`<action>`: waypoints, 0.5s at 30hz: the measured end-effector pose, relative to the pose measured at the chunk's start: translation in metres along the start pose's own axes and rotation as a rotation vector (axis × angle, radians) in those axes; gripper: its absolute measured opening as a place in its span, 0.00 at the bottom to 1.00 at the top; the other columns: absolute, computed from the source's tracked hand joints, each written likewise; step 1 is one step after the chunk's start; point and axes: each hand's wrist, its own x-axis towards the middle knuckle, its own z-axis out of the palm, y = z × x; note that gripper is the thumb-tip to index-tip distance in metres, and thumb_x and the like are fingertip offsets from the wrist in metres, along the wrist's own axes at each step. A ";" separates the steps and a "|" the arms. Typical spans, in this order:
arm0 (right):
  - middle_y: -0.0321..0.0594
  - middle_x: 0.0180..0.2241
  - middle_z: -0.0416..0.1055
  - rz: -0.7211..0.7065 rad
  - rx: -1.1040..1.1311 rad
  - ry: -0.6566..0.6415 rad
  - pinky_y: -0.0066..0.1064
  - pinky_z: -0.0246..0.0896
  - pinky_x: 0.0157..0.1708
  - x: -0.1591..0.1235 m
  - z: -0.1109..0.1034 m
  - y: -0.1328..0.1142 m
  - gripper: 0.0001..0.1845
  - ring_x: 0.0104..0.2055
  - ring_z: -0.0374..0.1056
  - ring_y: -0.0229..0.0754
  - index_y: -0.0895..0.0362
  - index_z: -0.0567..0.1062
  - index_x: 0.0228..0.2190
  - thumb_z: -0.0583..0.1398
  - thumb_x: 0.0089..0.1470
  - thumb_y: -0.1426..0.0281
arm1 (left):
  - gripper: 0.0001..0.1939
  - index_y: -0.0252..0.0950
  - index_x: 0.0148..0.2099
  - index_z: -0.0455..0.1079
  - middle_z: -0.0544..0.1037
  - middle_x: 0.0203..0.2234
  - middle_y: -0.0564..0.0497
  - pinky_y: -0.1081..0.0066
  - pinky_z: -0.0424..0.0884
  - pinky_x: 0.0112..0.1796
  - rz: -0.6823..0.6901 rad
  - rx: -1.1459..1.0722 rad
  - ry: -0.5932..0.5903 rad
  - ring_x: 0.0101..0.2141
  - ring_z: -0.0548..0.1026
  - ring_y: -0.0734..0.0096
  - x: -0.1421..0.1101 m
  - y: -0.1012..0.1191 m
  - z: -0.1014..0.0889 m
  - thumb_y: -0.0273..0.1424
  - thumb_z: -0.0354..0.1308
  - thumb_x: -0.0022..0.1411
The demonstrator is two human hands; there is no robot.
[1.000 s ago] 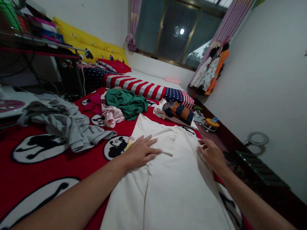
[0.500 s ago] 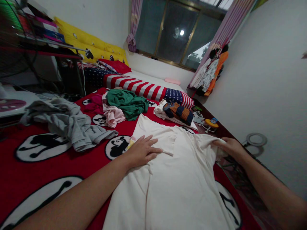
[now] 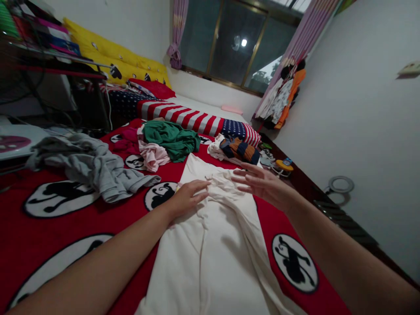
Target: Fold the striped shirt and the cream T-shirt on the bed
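A cream-white garment (image 3: 210, 245), which looks like a shirt, lies lengthwise in front of me on a red blanket (image 3: 121, 232) with black-and-white patches. Its right side is folded over toward the middle, with wrinkles near the top. My left hand (image 3: 188, 197) rests on the garment's upper left part, fingers stretched out. Just above its upper right part hovers my right hand (image 3: 262, 183), fingers apart, holding nothing.
A crumpled grey garment (image 3: 95, 166) lies at left. Behind are a green garment (image 3: 172, 138), a pink one (image 3: 153, 156) and a striped navy-and-orange one (image 3: 241, 150). A ring-shaped light (image 3: 341, 183) stands by the right wall.
My right hand has brought the garment's right side inward over the middle and let go of it. My left hand has stayed nearly in place on the cloth.
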 end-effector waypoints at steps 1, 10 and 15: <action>0.49 0.55 0.66 0.030 -0.025 -0.024 0.42 0.67 0.46 -0.013 0.005 0.004 0.32 0.52 0.69 0.51 0.51 0.66 0.52 0.66 0.46 0.60 | 0.22 0.34 0.56 0.69 0.73 0.53 0.43 0.65 0.64 0.55 -0.010 -0.020 0.006 0.54 0.70 0.62 0.000 0.000 0.000 0.39 0.52 0.64; 0.42 0.32 0.73 0.299 -0.402 0.064 0.30 0.64 0.32 -0.165 -0.020 0.077 0.17 0.33 0.69 0.42 0.56 0.75 0.33 0.64 0.47 0.56 | 0.27 0.32 0.58 0.67 0.72 0.54 0.43 0.64 0.63 0.56 -0.044 0.019 -0.005 0.54 0.70 0.61 0.002 -0.001 0.003 0.42 0.54 0.61; 0.39 0.35 0.73 0.333 -0.728 0.089 0.26 0.63 0.32 -0.229 0.009 0.084 0.16 0.34 0.69 0.42 0.51 0.73 0.36 0.64 0.40 0.70 | 0.30 0.33 0.60 0.65 0.71 0.55 0.43 0.64 0.62 0.56 -0.048 0.096 -0.050 0.55 0.69 0.58 0.005 0.000 0.007 0.44 0.54 0.60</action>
